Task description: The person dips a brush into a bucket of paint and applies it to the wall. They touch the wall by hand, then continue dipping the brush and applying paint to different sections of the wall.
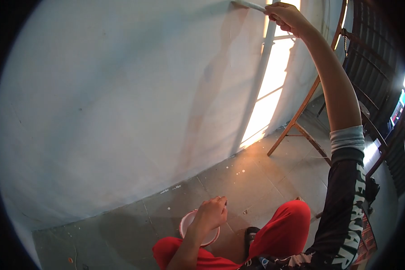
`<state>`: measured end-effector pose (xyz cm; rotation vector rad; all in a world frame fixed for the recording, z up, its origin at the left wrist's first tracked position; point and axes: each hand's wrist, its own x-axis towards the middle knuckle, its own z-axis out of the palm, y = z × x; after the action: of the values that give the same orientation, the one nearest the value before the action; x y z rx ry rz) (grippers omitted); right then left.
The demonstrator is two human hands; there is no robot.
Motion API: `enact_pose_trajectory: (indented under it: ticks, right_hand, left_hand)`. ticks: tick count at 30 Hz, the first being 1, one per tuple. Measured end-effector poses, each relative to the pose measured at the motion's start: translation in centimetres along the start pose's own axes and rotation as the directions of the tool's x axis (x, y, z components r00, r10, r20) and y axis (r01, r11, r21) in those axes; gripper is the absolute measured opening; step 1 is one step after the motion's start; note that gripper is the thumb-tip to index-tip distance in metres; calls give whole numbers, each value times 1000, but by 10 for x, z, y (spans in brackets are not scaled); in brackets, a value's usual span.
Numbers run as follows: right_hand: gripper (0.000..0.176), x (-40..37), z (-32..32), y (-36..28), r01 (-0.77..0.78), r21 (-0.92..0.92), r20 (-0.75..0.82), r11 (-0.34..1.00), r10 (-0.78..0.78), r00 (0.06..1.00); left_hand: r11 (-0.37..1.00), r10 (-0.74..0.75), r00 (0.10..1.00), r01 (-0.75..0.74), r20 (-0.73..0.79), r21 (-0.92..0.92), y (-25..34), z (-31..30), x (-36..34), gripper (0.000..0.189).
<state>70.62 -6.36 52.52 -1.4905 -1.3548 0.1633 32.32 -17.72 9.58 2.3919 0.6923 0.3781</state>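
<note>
Closest to the camera, the person's knees in red trousers (285,229) are bent over the tiled floor (256,175), which is dotted with pale spots. Just in front of the knees, the left hand (211,213) is curled over the rim of a small round bowl (186,222) with a pinkish edge, gripping it from above. Whether the bowl rests on the floor or hangs just over it cannot be told.

Beyond the bowl, a pale wall (121,103) rises from the floor and fills most of the view. To the right of it, a wooden ladder (297,119) leans beside a bright strip of sunlight (274,81).

Farthest off, at the top of the view, the right arm in a black lettered sleeve (346,202) stretches up. The right hand (287,18) is closed around the handle of a brush (249,5), whose tip lies against the wall well above the bowl.
</note>
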Motion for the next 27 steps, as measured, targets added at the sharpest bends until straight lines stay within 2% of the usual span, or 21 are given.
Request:
enact_pose_trajectory:
  ticks: [3,4,6,9,10,14,15,17,18,20,22,23,24,26,27]
  right_hand:
    - [22,-7,11,1,-8,88,-114,996,18,993]
    - [22,-17,22,14,53,59,-154,997,-43,987]
    - [22,-36,49,47,96,127,-191,987,-71,979]
    - [22,-80,102,117,-85,175,-169,981,115,979]
    - [22,-100,121,134,-106,62,-188,992,116,975]
    - [25,-168,155,183,-187,21,-89,982,188,978]
    - [25,-175,153,185,-186,19,-88,982,187,978]
    - [24,-185,150,188,-312,12,40,950,312,949]
    - [24,-184,144,185,-314,11,41,950,313,949]
    - [23,-169,126,173,-358,-77,127,930,365,922]
    - [20,-139,106,171,-308,-37,142,951,310,940]
    - [18,-123,96,156,-223,-87,125,971,233,964]
    - [17,-103,84,139,-245,-50,107,968,249,963]
    - [19,-70,61,96,-159,-26,88,987,160,983]
    - [21,-67,61,56,-173,-102,-31,980,171,985]
  left_hand:
    - [1000,-18,1000,18,-10,-1,-8,-4,-4,17]
    - [1000,-20,999,20,-29,-7,-10,-6,-5,17]
    - [999,-20,998,19,-51,-34,-12,-9,-6,15]
    - [998,-24,996,20,-84,-51,-16,-12,-7,14]
    - [999,-29,995,25,-93,-47,-17,-12,-7,14]
    - [999,-35,997,33,-62,-38,-19,-10,-4,14]
    - [998,-31,998,28,-61,-49,-19,-10,-4,15]
    - [998,-28,998,25,-59,-61,-19,-10,-5,15]
    - [998,-35,998,32,-54,-60,-19,-10,-4,16]
    - [997,-42,998,39,-46,-63,-19,-12,-4,17]
    - [995,-52,997,46,-64,-84,-18,-13,-4,17]
    - [995,-52,997,46,-63,-88,-20,-11,-4,17]
    - [996,-40,997,34,-69,-88,-23,-8,-4,17]
    - [996,-31,997,24,-76,-87,-22,-9,-3,17]
    - [997,-42,997,37,-65,-72,-19,-12,-4,17]
